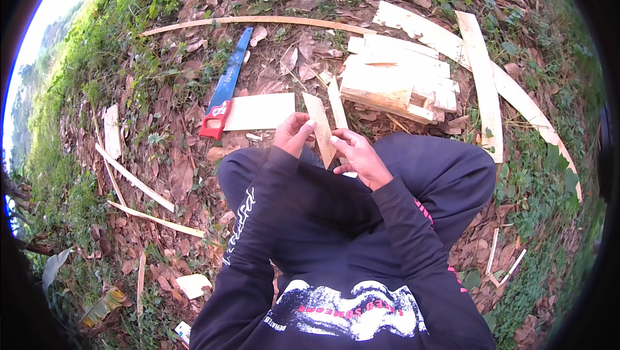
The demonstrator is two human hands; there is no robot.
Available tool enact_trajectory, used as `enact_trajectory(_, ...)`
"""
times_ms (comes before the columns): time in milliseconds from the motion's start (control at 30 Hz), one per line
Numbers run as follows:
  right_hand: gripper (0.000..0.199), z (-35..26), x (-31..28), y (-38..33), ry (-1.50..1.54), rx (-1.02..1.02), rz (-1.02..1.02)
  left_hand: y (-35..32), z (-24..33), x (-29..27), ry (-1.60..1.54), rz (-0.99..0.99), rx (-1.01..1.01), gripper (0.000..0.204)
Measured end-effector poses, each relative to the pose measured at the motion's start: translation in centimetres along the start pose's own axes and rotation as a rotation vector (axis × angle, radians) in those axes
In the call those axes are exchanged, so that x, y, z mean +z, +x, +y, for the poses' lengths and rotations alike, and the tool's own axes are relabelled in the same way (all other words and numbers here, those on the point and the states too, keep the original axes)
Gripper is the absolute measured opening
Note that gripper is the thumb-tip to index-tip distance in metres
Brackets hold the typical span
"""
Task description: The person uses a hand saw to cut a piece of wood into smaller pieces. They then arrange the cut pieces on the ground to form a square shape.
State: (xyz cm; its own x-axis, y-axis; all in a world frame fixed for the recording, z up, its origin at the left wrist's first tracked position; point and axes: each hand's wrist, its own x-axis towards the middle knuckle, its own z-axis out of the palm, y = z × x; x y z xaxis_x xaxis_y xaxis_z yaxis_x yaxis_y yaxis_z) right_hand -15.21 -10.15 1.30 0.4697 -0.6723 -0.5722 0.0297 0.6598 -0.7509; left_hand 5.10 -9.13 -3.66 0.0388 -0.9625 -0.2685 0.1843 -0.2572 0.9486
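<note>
A short, thin piece of wood [318,127] with slanted ends is held upright between both hands above my crossed legs. My left hand [294,133] pinches its left edge with thumb and fingers. On the other edge, lower down, my right hand [361,157] grips it, thumb on the face; some fingertips are hidden behind the wood. Just beyond my left hand lies a pale flat board [261,112]. A handsaw [227,85] with a blue blade and red handle rests against that board's left end. Another narrow wood strip [336,103] lies beyond the held piece.
A stack of pale wood pieces [397,79] sits ahead to the right. Long planks [481,82] lie beyond it, and a long thin strip [258,20] curves across the far side. Loose slats [135,179] are scattered at left among dry leaves and green plants [536,175].
</note>
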Motion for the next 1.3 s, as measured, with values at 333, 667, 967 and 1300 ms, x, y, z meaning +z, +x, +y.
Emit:
enact_trajectory(333, 0.042, 7.7, -2.0, 12.5, -1.126, -0.252, 0.787, 1.1, -0.1, -0.4, -0.127, 0.263, 0.047, 0.026)
enact_trajectory(667, 0.032, 7.0, -6.3, 10.8, -1.081, -0.484, 0.659, 1.2, 0.1, 0.2, -0.110, 0.242, 0.236, 0.025)
enact_trajectory(967, 0.025, 1.9, -12.0, 0.9, -0.631, -0.302, 0.467, 0.6, 0.3, 1.8, -0.047, 0.106, 0.141, 0.028)
enact_trajectory(1300, 0.042, -0.5, -10.9, -3.5, -0.198, -0.369, 0.204, 1.5, -2.2, 2.8, 0.445, 0.049, 0.305, 0.027)
